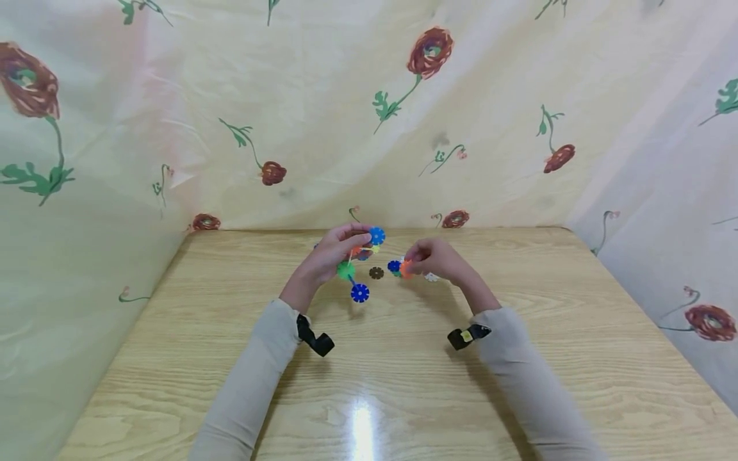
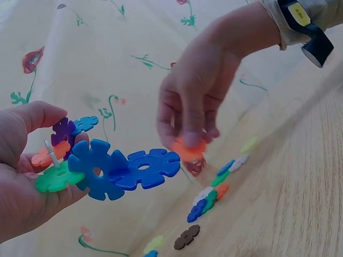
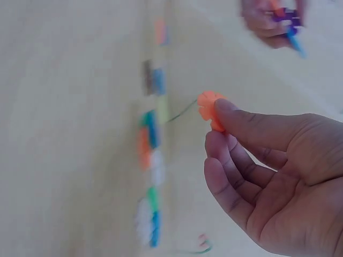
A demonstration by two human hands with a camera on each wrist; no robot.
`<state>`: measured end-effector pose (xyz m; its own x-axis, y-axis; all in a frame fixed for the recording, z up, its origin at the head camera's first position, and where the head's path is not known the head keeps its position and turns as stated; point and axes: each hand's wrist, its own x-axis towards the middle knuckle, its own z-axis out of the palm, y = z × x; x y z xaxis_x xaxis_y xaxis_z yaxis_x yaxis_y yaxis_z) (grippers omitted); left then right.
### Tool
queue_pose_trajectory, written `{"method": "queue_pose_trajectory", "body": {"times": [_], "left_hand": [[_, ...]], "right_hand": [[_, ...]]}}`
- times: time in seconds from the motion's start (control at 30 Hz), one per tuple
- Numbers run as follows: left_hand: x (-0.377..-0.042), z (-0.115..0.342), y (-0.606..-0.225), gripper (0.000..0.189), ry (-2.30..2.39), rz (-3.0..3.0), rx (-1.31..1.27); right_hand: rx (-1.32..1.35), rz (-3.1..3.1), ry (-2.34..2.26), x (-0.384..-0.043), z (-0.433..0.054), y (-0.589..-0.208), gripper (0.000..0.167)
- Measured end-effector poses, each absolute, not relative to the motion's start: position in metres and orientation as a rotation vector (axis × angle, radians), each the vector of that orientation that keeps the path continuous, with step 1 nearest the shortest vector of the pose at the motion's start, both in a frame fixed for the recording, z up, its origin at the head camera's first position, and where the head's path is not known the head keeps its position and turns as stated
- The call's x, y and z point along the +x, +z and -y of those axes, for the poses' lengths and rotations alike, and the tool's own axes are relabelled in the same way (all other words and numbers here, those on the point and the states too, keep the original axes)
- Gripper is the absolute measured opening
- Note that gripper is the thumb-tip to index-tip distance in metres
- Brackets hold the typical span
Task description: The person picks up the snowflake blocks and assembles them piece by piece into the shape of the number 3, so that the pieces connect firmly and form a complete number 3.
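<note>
Several notched plastic flower discs are joined into a chain that my left hand (image 1: 324, 259) grips above the table. In the left wrist view the chain shows linked blue discs (image 2: 153, 167), a green disc (image 2: 58, 178), an orange disc (image 2: 47, 156), a purple disc (image 2: 62, 130) and a light blue disc (image 2: 86, 123). My right hand (image 1: 442, 262) pinches a loose orange disc (image 3: 206, 107) between thumb and forefinger. That disc is apart from the chain, to its right. Part of the chain is hidden behind the left fingers.
Loose discs in several colours lie on the wooden table (image 1: 403, 371) beneath and between the hands, among them a brown disc (image 1: 377, 273), a dark blue disc (image 2: 197, 210) and a white disc (image 1: 431, 277). A flowered cloth (image 1: 323, 115) hangs behind the table.
</note>
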<state>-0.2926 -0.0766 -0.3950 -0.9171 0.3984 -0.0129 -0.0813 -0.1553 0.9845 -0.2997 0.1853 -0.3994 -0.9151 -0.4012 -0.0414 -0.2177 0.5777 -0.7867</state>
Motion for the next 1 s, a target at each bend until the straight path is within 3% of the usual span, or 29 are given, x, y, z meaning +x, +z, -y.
{"method": "queue_pose_trajectory", "body": {"times": [0.3, 1.0], "left_hand": [[-0.295, 0.079, -0.395, 0.034, 2.166, -1.809, 0.34], [-0.296, 0.081, -0.394, 0.035, 2.227, -1.737, 0.316]], "right_hand": [[-0.495, -2.542, -1.607, -0.3, -0.16, -0.368, 0.023], [-0.613, -2.682, -1.81, -0.295, -0.136, -0.376, 0.018]]}}
